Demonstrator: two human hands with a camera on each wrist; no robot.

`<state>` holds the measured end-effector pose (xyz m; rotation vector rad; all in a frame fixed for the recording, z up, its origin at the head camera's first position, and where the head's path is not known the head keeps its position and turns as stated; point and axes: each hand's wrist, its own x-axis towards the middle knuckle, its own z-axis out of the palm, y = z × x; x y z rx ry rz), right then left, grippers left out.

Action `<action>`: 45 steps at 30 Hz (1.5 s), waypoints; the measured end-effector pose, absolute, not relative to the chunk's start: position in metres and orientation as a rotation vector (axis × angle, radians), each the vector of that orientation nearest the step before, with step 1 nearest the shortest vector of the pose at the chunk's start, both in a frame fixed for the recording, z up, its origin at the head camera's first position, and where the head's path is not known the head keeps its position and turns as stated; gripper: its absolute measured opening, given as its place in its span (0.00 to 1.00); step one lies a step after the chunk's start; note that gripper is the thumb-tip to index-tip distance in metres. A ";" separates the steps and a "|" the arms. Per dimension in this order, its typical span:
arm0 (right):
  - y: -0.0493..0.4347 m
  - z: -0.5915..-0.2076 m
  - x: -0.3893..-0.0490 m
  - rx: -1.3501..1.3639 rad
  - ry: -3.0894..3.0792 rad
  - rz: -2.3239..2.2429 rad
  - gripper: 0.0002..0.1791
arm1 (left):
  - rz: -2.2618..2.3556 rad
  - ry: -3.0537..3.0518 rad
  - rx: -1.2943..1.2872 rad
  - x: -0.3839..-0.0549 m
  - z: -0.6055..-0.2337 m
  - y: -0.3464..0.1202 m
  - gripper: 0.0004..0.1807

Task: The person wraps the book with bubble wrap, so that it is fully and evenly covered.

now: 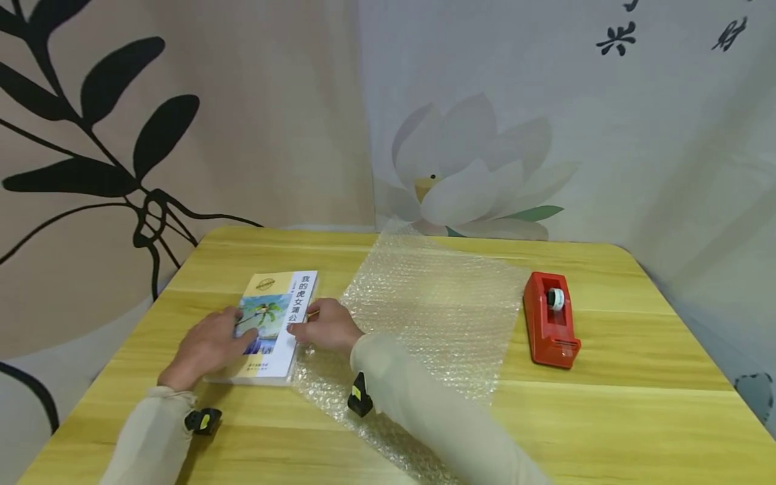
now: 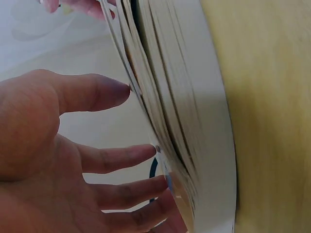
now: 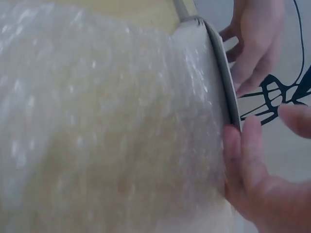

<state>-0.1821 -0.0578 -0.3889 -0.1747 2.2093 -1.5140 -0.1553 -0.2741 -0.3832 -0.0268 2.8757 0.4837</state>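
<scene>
A paperback book with a yellow, blue and white cover lies on the left of the table. My left hand rests on its cover with spread fingers; in the left wrist view its fingertips touch the cover above the page edges. At the book's right edge is my right hand, thumb reaching over the cover. The right wrist view shows its fingers at that edge, the thumb apart from them. A sheet of bubble wrap spreads beneath the right forearm and runs up against the book's side.
A red tape dispenser with a small roll stands right of the bubble wrap. The wooden table backs onto a printed curtain. Each wrist carries a small black camera on a strap.
</scene>
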 end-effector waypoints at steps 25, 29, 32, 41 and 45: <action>-0.086 -0.387 -0.180 -0.060 2.122 -1.807 0.21 | 1.363 2.619 -0.195 -0.150 -0.382 -0.306 0.31; -0.087 -0.382 -0.179 -0.111 2.114 -1.836 0.25 | 1.434 2.646 -0.226 -0.149 -0.371 -0.307 0.31; -0.083 -0.375 -0.179 -0.165 2.193 -1.797 0.25 | 1.528 2.637 -0.205 -0.147 -0.364 -0.304 0.33; -0.077 -0.364 -0.179 -0.189 2.272 -1.813 0.26 | 1.703 2.692 -0.195 -0.140 -0.336 -0.293 0.25; -0.074 -0.361 -0.179 -0.197 2.247 -1.891 0.25 | 1.972 2.534 -0.170 -0.137 -0.326 -0.288 0.22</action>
